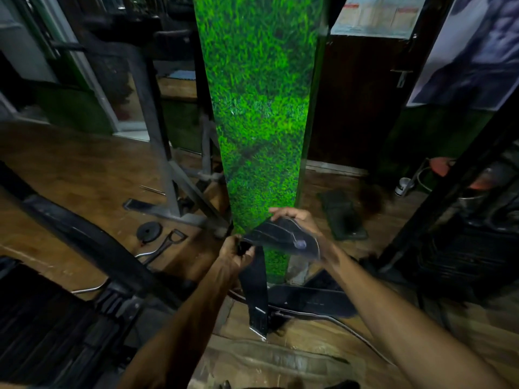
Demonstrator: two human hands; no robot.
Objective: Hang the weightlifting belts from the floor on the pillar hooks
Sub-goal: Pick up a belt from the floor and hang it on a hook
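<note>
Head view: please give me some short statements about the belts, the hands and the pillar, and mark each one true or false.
1. Both hands hold one black belt in front of the pillar. True.
2. The pillar is covered in plain white paint. False: its face is green, like grass.
3. Another black belt lies on the wooden floor at the foot of the pillar. True.
4. The left hand is empty and hangs at the side. False: it grips the belt where the strap end drops down.
5. The right hand holds the wide part of the belt. True.
6. A belt already hangs on a pillar hook. False: no hung belt shows on it.
</note>
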